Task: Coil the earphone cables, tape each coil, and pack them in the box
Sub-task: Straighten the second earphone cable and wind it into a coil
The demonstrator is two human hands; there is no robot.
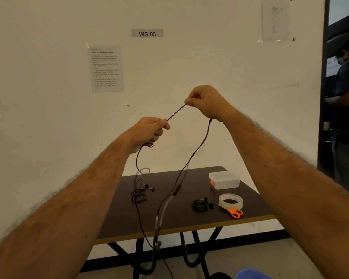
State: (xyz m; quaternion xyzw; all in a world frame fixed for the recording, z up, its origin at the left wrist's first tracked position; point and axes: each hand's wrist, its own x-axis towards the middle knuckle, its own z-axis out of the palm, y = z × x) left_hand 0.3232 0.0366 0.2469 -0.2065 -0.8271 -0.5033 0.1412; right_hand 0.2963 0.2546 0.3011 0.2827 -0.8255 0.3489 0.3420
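Earphone cable [196,152] is hanging taut between left hand [149,131] and right hand [207,102], both pinching it above the table [256,208].

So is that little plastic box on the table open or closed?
Closed: the plastic box has its lid sitting flat on top, by the table's far edge.

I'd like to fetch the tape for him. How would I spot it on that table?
Look at the dark table below the raised hands, toward its right end. In front of the clear plastic box lies the tape roll, touching the orange-handled scissors. It is the only see-through ring there.
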